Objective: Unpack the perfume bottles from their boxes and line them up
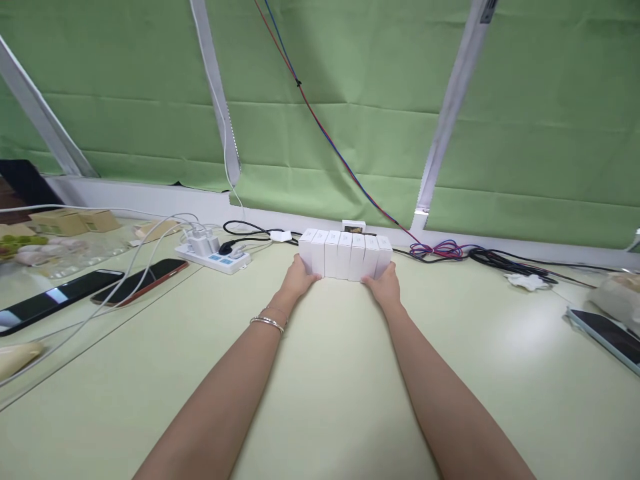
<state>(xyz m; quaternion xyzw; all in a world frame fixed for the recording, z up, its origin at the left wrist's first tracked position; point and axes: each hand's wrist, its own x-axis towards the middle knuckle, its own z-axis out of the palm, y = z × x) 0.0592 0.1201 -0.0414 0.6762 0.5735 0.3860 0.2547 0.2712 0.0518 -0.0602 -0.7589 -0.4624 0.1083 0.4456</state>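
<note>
Our left hand and right hand press the two ends of a row of small white boxes standing upright at the far edge of the smooth pale-green table. Fingers curl behind the end boxes, largely hidden. Labels on the matte cartons are too small to read. A power strip lies left; tangled cables right.

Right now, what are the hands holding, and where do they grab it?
The left hand and right hand press a row of white boxes between them, one hand at each end of the row, standing on the table.
</note>
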